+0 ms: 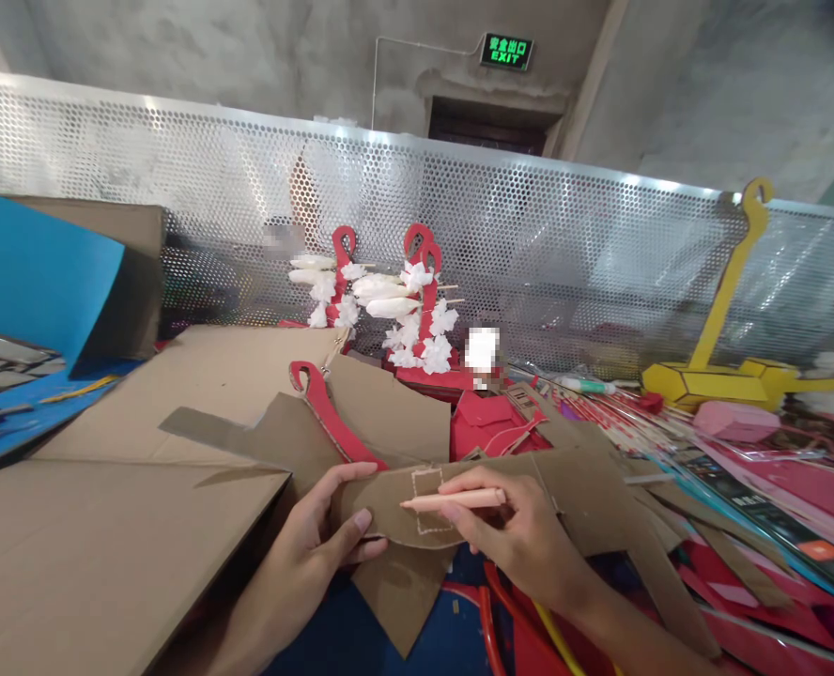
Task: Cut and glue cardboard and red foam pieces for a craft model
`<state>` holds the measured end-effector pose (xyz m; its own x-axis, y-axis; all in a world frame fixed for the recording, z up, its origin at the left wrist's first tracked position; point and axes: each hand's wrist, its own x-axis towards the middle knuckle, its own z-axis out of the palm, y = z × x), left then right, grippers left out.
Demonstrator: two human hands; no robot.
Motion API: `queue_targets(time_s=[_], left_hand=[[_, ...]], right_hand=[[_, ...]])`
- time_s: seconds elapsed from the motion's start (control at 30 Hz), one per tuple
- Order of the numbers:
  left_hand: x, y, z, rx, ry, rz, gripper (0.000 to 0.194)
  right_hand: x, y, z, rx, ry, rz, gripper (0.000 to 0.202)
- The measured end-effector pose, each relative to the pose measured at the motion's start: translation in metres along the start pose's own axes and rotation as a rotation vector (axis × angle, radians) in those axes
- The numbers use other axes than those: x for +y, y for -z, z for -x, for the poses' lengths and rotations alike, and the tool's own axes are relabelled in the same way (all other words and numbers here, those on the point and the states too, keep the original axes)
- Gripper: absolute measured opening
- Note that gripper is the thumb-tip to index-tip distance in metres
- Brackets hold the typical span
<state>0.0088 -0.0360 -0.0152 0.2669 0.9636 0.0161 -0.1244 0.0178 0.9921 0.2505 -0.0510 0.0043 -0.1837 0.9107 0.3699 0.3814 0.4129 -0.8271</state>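
A rounded cardboard piece (381,507), marked with a pale dashed outline, is gripped at its end by the left hand (325,526). A pink pen (455,500) is pinched in the right hand (512,526), its tip near the outline. Behind the piece, a red cardboard hook (332,413) is seen over flat cardboard. Farther back, above a perforated metal screen (234,207), "EXIT" and "安全出口" can be read on a green-lit sign (506,53).
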Motion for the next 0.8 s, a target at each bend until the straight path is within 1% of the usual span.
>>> queue_targets(time_s=[0.2,0.37,0.5,0.57,0.73,0.8], left_hand=[[0.002,0.000,0.000,0.010,0.001,0.001,0.058],[0.001,0.000,-0.001,-0.009,0.002,0.008,0.058],[0.001,0.000,0.000,0.002,0.009,0.003,0.059],[0.002,-0.001,0.000,0.008,0.012,0.006,0.059],[0.002,-0.001,0.000,0.030,0.011,0.012,0.056],[0.002,-0.001,0.000,0.037,0.000,0.006,0.055]], right_hand=[[0.003,0.000,0.001,-0.008,-0.014,-0.025,0.023],[0.007,-0.002,0.003,-0.016,-0.036,-0.007,0.023],[0.006,-0.001,0.002,-0.005,-0.030,-0.017,0.024],[0.003,0.002,0.000,0.034,-0.029,-0.059,0.026],[-0.002,0.016,-0.004,0.259,-0.013,-0.236,0.028],[-0.003,0.021,-0.004,0.291,-0.006,-0.243,0.027]])
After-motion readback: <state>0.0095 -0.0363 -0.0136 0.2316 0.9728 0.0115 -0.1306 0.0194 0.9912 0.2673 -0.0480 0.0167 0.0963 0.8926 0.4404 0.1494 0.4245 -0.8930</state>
